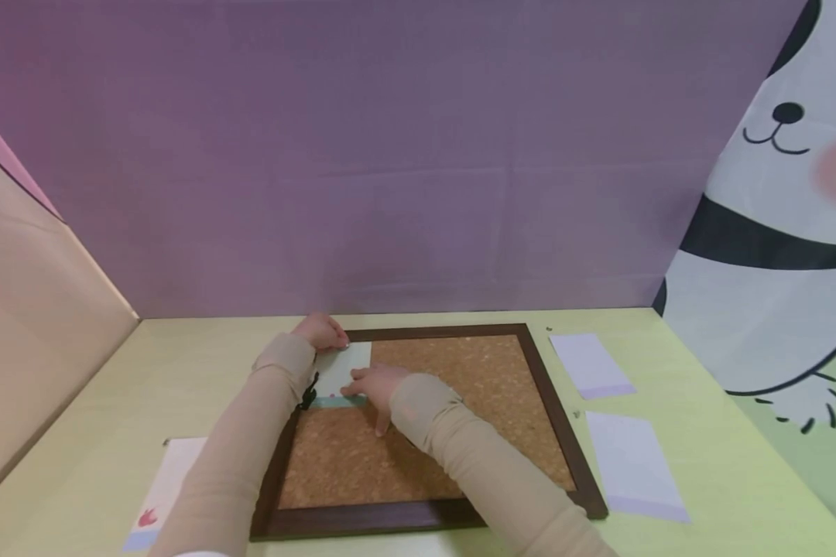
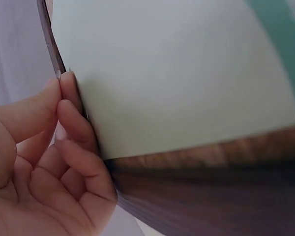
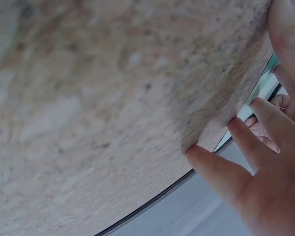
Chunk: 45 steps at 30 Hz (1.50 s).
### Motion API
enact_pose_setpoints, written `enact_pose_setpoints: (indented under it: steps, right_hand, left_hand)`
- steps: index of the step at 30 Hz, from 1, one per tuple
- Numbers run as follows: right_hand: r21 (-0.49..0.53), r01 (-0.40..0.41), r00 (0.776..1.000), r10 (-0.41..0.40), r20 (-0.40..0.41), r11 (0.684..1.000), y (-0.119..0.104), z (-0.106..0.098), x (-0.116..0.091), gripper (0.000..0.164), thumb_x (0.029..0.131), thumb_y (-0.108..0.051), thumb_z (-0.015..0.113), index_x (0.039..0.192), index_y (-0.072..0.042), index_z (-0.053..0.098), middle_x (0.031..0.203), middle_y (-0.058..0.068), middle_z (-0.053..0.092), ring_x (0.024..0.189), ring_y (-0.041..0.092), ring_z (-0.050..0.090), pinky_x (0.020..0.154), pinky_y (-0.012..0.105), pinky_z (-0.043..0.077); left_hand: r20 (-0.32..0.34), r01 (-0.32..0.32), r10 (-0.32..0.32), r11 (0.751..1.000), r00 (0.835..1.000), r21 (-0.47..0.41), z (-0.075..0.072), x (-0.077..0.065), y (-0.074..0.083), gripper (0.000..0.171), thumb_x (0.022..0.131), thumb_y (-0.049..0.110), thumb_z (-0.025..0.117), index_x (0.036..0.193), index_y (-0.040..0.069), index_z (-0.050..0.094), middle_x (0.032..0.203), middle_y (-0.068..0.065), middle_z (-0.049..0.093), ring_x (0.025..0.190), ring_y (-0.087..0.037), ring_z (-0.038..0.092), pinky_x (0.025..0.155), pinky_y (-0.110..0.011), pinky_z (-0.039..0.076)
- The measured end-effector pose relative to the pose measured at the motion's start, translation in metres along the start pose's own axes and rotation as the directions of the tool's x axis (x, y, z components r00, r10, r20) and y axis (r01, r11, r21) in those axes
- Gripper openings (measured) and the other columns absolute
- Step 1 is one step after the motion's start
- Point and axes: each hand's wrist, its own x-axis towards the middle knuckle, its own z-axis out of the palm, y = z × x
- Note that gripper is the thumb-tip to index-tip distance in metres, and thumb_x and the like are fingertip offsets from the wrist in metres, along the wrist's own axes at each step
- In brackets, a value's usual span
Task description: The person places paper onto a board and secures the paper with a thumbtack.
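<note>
A cork board [image 1: 460, 433] in a dark wooden frame lies on the table. On its far left corner is a pale card [image 1: 343, 363] with a teal strip along its near edge. At the card's far edge, my left hand [image 1: 322, 333] pinches a small clear push pin [image 2: 59, 74] between thumb and index finger, the other fingers curled beside the frame. My right hand [image 1: 379, 385] has its fingers spread and straight, the fingertips resting across the card's right side and the cork [image 3: 113, 98].
Two lilac-edged cards lie right of the board, one farther [image 1: 591, 365] and one nearer [image 1: 635, 464], with small pins beside them. Partly behind the left sleeve [image 1: 226, 464] is another card [image 1: 160, 495] with a red print. A purple cloth [image 1: 404, 170] hangs behind the table.
</note>
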Motion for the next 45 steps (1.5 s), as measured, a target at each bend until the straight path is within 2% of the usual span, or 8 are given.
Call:
enact_pose_setpoints:
  steps: [6, 10, 14, 17, 26, 28, 37, 45]
  right_hand:
    - [0.005, -0.001, 1.0, 0.001, -0.003, 1.0, 0.001, 0.001, 0.001, 0.081, 0.075, -0.025, 0.081, 0.144, -0.031, 0.039, 0.155, -0.003, 0.028, 0.141, 0.021, 0.029, 0.111, 0.033, 0.034]
    - [0.008, -0.005, 1.0, 0.005, 0.0, 1.0, 0.001, 0.0, 0.001, 0.081, 0.075, -0.026, 0.081, 0.144, -0.031, 0.039, 0.155, -0.004, 0.028, 0.141, 0.021, 0.029, 0.111, 0.032, 0.034]
    - [0.01, -0.012, 1.0, 0.012, 0.005, 1.0, 0.001, 0.0, 0.001, 0.081, 0.075, -0.026, 0.081, 0.144, -0.032, 0.039, 0.155, -0.004, 0.028, 0.141, 0.02, 0.028, 0.111, 0.032, 0.034]
    - [0.013, -0.009, 1.0, 0.009, 0.005, 1.0, 0.0, 0.0, 0.001, 0.081, 0.074, -0.026, 0.081, 0.144, -0.032, 0.039, 0.155, -0.004, 0.028, 0.142, 0.02, 0.028, 0.111, 0.032, 0.034]
    - [0.019, -0.009, 1.0, 0.009, 0.007, 1.0, 0.003, 0.001, 0.001, 0.082, 0.074, -0.024, 0.081, 0.144, -0.029, 0.039, 0.155, -0.002, 0.027, 0.143, 0.022, 0.026, 0.114, 0.031, 0.03]
    - [0.028, -0.008, 1.0, 0.008, 0.008, 1.0, 0.003, 0.001, 0.001, 0.082, 0.074, -0.023, 0.081, 0.144, -0.028, 0.039, 0.156, -0.002, 0.027, 0.143, 0.022, 0.026, 0.114, 0.032, 0.029]
    - [0.029, 0.007, 1.0, -0.007, 0.003, 1.0, -0.001, -0.001, 0.0, 0.082, 0.074, -0.023, 0.081, 0.144, -0.028, 0.04, 0.155, -0.002, 0.028, 0.142, 0.022, 0.027, 0.114, 0.031, 0.03]
    - [0.02, -0.005, 1.0, 0.005, 0.011, 1.0, 0.001, 0.0, 0.001, 0.083, 0.075, -0.024, 0.081, 0.145, -0.029, 0.038, 0.156, -0.003, 0.025, 0.143, 0.021, 0.025, 0.114, 0.031, 0.029]
  left_hand:
    - [0.0, 0.036, -0.036, 0.999, 0.999, 0.023, 0.001, 0.003, 0.0, 0.023, 0.085, 0.012, 0.068, 0.103, -0.003, 0.069, 0.066, 0.002, 0.054, 0.065, -0.012, 0.048, 0.059, -0.022, 0.041]
    - [0.005, 0.007, -0.008, 1.0, 1.0, 0.005, 0.006, 0.02, -0.014, 0.02, 0.082, 0.016, 0.072, 0.096, 0.002, 0.072, 0.067, 0.001, 0.058, 0.064, -0.013, 0.05, 0.058, -0.025, 0.042]
    - [0.019, -0.073, 0.073, 0.997, 0.997, 0.0, 0.017, 0.071, -0.055, 0.018, 0.079, 0.024, 0.077, 0.086, 0.008, 0.074, 0.066, 0.001, 0.06, 0.06, -0.013, 0.049, 0.055, -0.026, 0.04]
    - [0.015, -0.059, 0.059, 0.998, 0.998, 0.007, 0.02, 0.085, -0.067, 0.021, 0.077, 0.026, 0.078, 0.087, 0.008, 0.074, 0.07, 0.0, 0.063, 0.063, -0.014, 0.05, 0.057, -0.027, 0.042]
    - [-0.009, 0.001, 0.0, 0.999, 1.0, 0.048, 0.009, 0.021, -0.01, 0.015, 0.083, 0.015, 0.07, 0.091, 0.003, 0.073, 0.07, 0.0, 0.06, 0.068, -0.013, 0.051, 0.062, -0.023, 0.043]
    - [-0.018, -0.002, 0.002, 0.999, 1.0, 0.046, 0.008, 0.014, -0.007, 0.016, 0.085, 0.013, 0.067, 0.092, 0.0, 0.072, 0.068, 0.0, 0.058, 0.067, -0.014, 0.05, 0.061, -0.023, 0.043]
    - [-0.025, 0.039, -0.038, 0.998, 0.999, 0.05, 0.01, 0.031, -0.02, 0.009, 0.079, 0.015, 0.071, 0.083, 0.007, 0.074, 0.067, -0.001, 0.061, 0.065, -0.015, 0.052, 0.061, -0.025, 0.044]
    - [-0.079, 0.071, -0.063, 0.992, 0.995, 0.105, 0.006, 0.002, 0.002, 0.015, 0.08, 0.013, 0.068, 0.085, -0.001, 0.07, 0.067, -0.001, 0.056, 0.067, -0.016, 0.05, 0.057, -0.022, 0.04]
